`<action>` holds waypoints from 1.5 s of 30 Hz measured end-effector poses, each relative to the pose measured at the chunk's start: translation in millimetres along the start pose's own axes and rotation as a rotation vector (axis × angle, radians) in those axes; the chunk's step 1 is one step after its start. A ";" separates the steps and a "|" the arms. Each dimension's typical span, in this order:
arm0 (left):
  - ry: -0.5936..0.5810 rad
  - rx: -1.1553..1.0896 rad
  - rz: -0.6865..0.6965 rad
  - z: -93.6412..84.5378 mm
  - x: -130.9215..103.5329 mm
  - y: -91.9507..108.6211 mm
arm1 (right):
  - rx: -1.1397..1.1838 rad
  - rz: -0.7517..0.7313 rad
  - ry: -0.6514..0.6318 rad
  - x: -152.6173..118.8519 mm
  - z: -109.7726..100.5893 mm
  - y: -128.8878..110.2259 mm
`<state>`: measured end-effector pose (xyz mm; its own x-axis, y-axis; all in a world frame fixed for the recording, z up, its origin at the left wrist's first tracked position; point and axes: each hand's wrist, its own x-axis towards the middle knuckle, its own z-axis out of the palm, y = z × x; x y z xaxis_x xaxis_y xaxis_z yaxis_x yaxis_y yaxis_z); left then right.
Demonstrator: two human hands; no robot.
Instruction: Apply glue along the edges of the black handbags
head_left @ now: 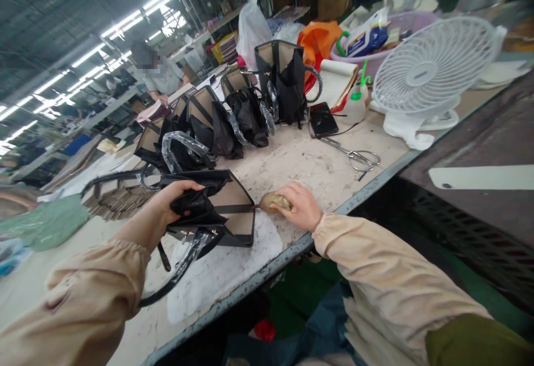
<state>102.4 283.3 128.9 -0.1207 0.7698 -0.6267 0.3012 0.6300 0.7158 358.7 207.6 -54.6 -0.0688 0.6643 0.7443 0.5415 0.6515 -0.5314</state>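
Observation:
A black handbag (238, 202) with a beige inside lies on its side on the worktable. My left hand (172, 200) is closed on the bag's black lining (194, 202), bunched at the opening. In my right hand (301, 206) is a small yellowish squeeze bottle (272, 201), fingers wrapped round it. Its thin reddish tip points left and meets the bag's right edge, or comes very near it. A plastic-wrapped handle (189, 257) hangs from the bag's near side.
Several similar black bags (212, 118) stand behind. Scissors (359, 156), a phone (323, 119), a green-capped bottle (356, 107) and a white fan (434, 68) lie or stand at the right. Brown pieces (119, 199) are stacked at left. A person (161, 79) is at the far side.

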 end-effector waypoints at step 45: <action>0.052 0.039 0.048 12.8 29.1 13.4 | -0.073 -0.104 -0.141 3.3 -1.4 0.0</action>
<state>115.0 312.8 116.3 -0.1534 0.8040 -0.5745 0.3447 0.5884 0.7314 359.7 209.3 -51.5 -0.2417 0.6430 0.7267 0.5843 0.6944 -0.4201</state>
